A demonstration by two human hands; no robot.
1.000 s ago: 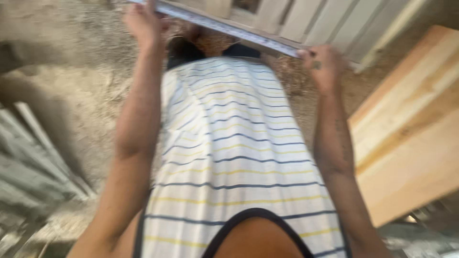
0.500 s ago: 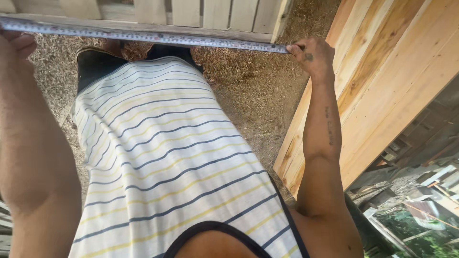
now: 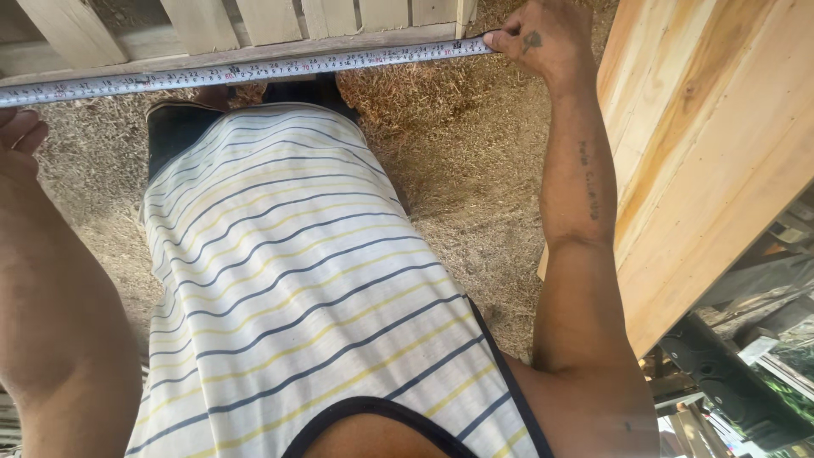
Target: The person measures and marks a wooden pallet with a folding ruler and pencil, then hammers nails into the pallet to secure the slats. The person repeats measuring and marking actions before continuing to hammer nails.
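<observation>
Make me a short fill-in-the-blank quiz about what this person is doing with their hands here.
1. The right hand pinches one end of a ____ stretched out flat.
2. The tape measure lies along a wooden ____ rail with upright slats above it.
3. The ground below is covered in ____.
4. The left hand is at the tape's other end, at the picture's ____ edge.

Missing words: tape measure; horizontal; sawdust; left
</observation>
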